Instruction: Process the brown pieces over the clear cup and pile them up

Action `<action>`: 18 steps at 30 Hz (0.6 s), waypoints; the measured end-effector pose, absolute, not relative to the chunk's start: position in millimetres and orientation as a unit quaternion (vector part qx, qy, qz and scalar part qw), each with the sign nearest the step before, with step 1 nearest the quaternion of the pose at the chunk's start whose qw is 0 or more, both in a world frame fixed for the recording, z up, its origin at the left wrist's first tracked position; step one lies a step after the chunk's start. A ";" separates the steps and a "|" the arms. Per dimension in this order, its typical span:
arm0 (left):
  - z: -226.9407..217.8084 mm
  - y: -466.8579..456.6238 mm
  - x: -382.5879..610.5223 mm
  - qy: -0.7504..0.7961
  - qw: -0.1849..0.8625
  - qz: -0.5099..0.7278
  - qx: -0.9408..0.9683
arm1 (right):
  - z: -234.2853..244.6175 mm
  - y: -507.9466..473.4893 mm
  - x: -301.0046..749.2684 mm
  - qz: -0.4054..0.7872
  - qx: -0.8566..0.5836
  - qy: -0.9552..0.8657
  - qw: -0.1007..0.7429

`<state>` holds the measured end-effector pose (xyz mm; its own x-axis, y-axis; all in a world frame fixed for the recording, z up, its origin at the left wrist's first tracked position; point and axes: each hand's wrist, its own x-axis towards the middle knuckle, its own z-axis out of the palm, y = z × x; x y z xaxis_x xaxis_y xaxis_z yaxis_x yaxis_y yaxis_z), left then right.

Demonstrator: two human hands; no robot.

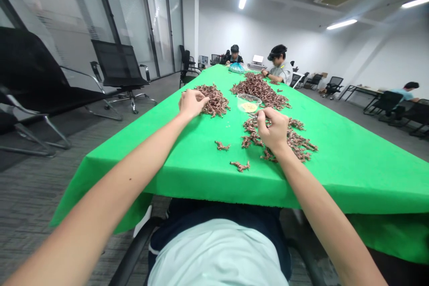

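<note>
My left hand (192, 103) is at the left pile of brown, knobbly root-like pieces (216, 102), its thumb and fingers closed together at the pile's edge. Whatever lies between those fingertips is hidden. In my closed right hand (274, 127) is a thin metal tool that looks like tweezers (252, 115), its tip pointing left. Just beyond it stands a clear plastic bowl (249, 103) with pale yellowish bits in the bottom. Under and around my right wrist spreads another group of root-like pieces (301, 143). Two single pieces (240, 166) lie nearer to me on the green cloth.
A large heap of the same pieces (259, 89) lies behind the bowl on the green-covered table (351, 152). Two people sit farther along it, near a blue plastic bag (236, 67). Black chairs (119, 65) stand at the left; another person sits far right.
</note>
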<state>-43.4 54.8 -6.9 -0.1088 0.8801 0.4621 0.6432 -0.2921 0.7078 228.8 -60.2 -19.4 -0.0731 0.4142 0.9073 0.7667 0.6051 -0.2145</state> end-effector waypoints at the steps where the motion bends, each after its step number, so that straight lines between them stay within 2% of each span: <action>1: -6.4 56.0 -47.9 0.597 0.107 0.467 0.643 | -20.3 -59.1 229.5 -0.158 -0.413 -0.717 0.539; 5: -11.0 64.4 -61.6 0.624 0.093 0.481 0.609 | -22.5 -56.7 231.0 -0.142 -0.404 -0.733 0.529; 12: -27.6 92.6 -69.1 0.583 0.175 0.556 0.566 | -20.7 -58.0 230.9 -0.131 -0.381 -0.769 0.496; 18: -26.5 96.6 -64.4 0.537 0.180 0.581 0.584 | -19.6 -59.6 230.3 -0.128 -0.381 -0.776 0.485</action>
